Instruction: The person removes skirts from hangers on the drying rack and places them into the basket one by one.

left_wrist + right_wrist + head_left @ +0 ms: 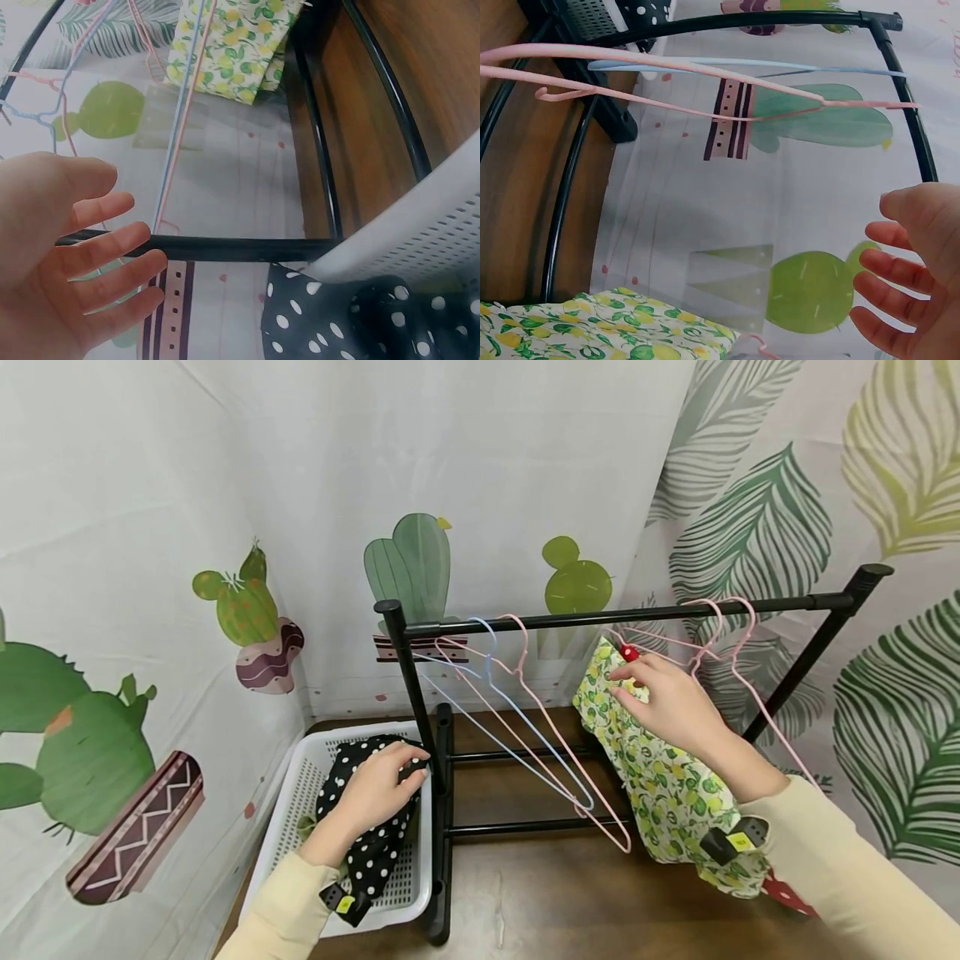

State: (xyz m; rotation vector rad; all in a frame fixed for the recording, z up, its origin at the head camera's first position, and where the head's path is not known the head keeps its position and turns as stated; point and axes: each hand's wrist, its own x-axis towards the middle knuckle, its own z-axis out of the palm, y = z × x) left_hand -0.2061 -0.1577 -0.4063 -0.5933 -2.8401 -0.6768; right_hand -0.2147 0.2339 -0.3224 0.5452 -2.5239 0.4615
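On the worktop (525, 906), the black spotted cloth (378, 852) is being held in the white basket (290, 814); if hastily lifted, it could be caught on the adjacent post of the black rack (411, 685). Above it the left hand (378, 789) is being held back uppermost, fingers loosely spread, nothing being gripped. Farther off, a blue hanger (490, 667) and a pink hanger (520, 670) are being borne by the rail, and could be tangled, since they overlap. The lemon-print cloth (663, 785) is being suspended beyond; it could be knocked by the right hand (667, 702), which is being held near its top, fingers curved, relaxed and empty.
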